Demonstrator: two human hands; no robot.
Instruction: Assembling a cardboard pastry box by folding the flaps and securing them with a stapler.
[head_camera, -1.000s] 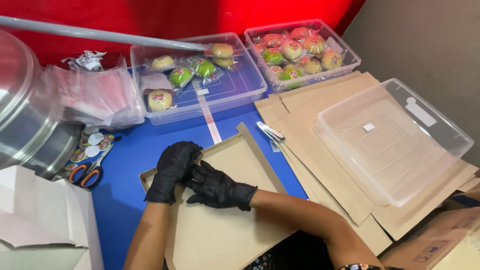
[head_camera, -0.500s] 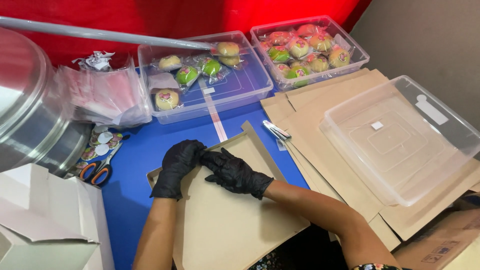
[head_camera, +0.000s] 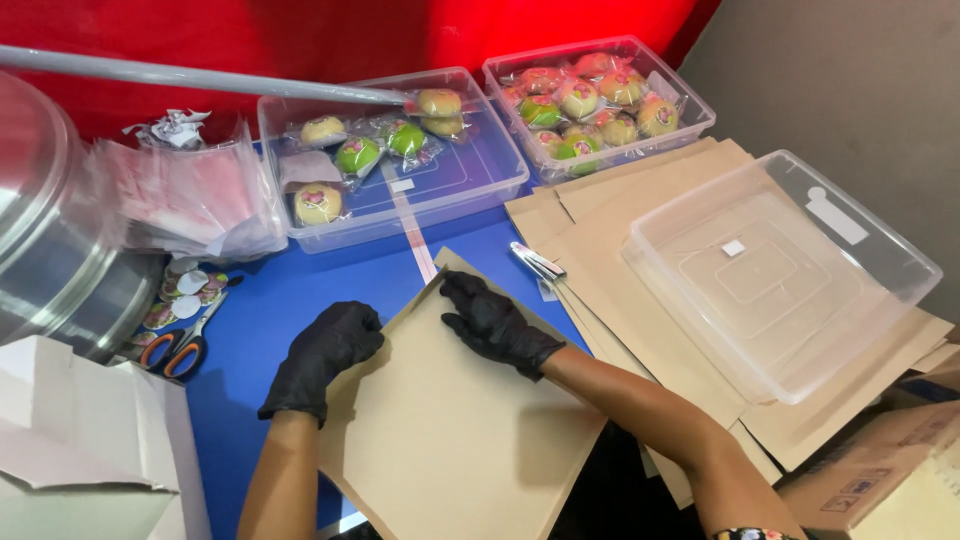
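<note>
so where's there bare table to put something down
Bare blue table lies between the scissors and the left hand, and a strip below the near clear tub. The right side is crowded: cardboard stack under an upturned clear lid.

A single head-worn camera looks steeply down, close over the blue table (head_camera: 270, 310), facing the red backdrop (head_camera: 300, 40).

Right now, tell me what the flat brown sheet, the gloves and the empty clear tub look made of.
Brown sheet: likely cardboard, matte tan, with creased flaps. Left hand and right hand gloves: thin black rubbery material, possibly nitrile, faintly shiny. Clear tub: see-through glossy plastic, moulded ridges.
</note>
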